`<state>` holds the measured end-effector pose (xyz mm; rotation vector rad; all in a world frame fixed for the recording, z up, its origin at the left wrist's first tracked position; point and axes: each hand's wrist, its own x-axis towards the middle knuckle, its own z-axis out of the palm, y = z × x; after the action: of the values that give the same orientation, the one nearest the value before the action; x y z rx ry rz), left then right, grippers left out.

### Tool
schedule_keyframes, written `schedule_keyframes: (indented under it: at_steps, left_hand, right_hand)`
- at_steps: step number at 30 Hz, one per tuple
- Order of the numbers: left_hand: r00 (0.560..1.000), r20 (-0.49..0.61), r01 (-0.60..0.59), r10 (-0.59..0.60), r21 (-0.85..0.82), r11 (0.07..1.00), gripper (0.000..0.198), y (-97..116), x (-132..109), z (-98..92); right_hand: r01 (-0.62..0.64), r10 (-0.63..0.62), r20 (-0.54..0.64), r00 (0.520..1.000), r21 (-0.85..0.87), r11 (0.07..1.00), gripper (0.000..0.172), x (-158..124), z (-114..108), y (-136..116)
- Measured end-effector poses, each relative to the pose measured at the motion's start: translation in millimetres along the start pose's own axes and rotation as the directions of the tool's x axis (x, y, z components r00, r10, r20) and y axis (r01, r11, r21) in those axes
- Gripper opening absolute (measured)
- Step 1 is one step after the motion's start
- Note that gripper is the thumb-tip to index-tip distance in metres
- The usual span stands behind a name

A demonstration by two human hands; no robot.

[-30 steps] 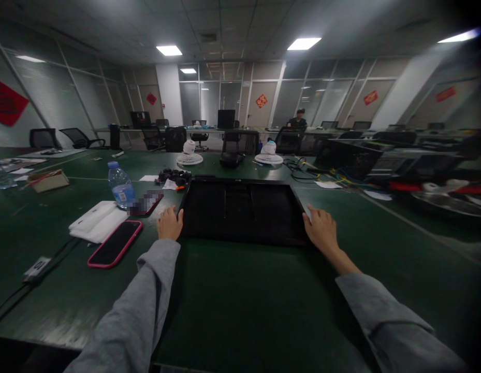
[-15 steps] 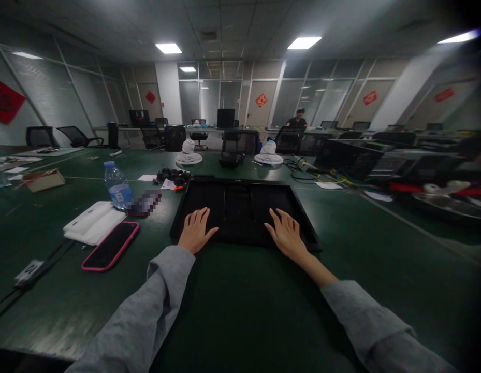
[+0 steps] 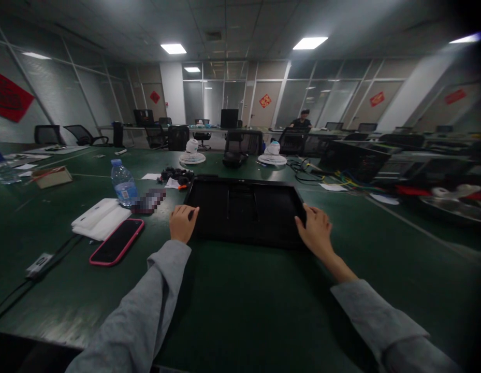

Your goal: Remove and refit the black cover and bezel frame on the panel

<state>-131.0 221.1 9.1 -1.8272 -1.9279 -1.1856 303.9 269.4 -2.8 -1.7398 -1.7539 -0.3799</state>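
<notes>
A shallow black rectangular panel (image 3: 277, 223) with a raised rim lies flat on the dark green table (image 3: 240, 305); two narrow upright ridges run across its middle. At its left edge is my left hand (image 3: 181, 224), closed around the rim with the thumb on the inner side. My right hand (image 3: 317, 231) grips the opposite edge, fingers along the outside and thumb over the inside. The parts of the rim under both hands are hidden.
To the left lie a phone with a pink case (image 3: 116, 242), white packets (image 3: 100, 218) and a water bottle (image 3: 124, 185). Two white fans (image 3: 192, 154) stand behind the panel. Cables (image 3: 302, 170) and a metal pan (image 3: 453, 210) are on the right. A person (image 3: 301, 122) sits far back.
My hands have moved apart, from hovering spread over the panel's front part to its left and right edges. Both have closed on the rim.
</notes>
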Motion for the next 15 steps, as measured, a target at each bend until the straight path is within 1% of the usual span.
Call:
schedule_keyframes:
  at_steps: [1,2,3,4,6,7,8,9,10,12,15]
  left_hand:
    - [0.998,-0.029,0.062,-0.062,-0.002,0.998,0.034,-9.3,3.7,-0.9]
    - [0.991,-0.047,0.128,-0.128,-0.014,0.992,0.035,-19.0,7.2,-1.3]
    - [0.979,-0.048,0.197,-0.199,-0.038,0.980,0.037,-28.3,10.2,-1.4]
    - [0.957,-0.045,0.284,-0.287,-0.066,0.957,0.039,-36.9,12.6,-1.1]
    - [0.904,0.009,0.425,-0.428,-0.151,0.893,0.041,-50.1,15.8,0.2]
    - [0.877,0.041,0.477,-0.479,-0.189,0.858,0.042,-54.3,16.7,1.0]
    - [0.856,0.074,0.515,-0.512,-0.214,0.830,0.041,-56.9,17.1,1.8]
    - [0.842,0.101,0.539,-0.530,-0.221,0.813,0.040,-58.1,17.2,2.6]
    - [0.834,0.121,0.551,-0.538,-0.209,0.808,0.039,-58.2,17.2,3.2]
    - [0.836,0.154,0.546,-0.526,-0.155,0.823,0.037,-56.2,16.7,4.4]
    - [0.853,0.197,0.507,-0.483,-0.092,0.857,0.039,-52.6,16.2,6.0]
  right_hand:
    - [-0.087,0.088,-0.019,0.996,0.023,0.996,0.065,5.6,0.4,13.1]
    - [-0.161,0.161,0.001,0.987,0.082,0.984,0.071,10.6,1.2,25.2]
    - [-0.238,0.227,0.077,0.971,0.184,0.954,0.078,14.8,2.4,35.4]
    - [-0.328,0.277,0.197,0.941,0.308,0.893,0.085,17.9,3.7,43.2]
    - [-0.507,0.306,0.431,0.849,0.505,0.699,0.094,20.8,5.7,50.9]
    - [-0.578,0.295,0.518,0.803,0.559,0.594,0.096,21.1,6.3,51.2]
    - [-0.624,0.278,0.573,0.771,0.592,0.510,0.095,20.8,6.4,49.7]
    - [-0.647,0.261,0.603,0.754,0.613,0.453,0.092,20.3,6.3,47.1]
    - [-0.655,0.240,0.619,0.748,0.627,0.422,0.088,19.7,6.0,43.7]
    - [-0.647,0.210,0.621,0.755,0.653,0.394,0.080,18.9,5.3,36.2]
    - [-0.634,0.255,0.582,0.772,0.676,0.376,0.075,18.3,4.5,25.3]
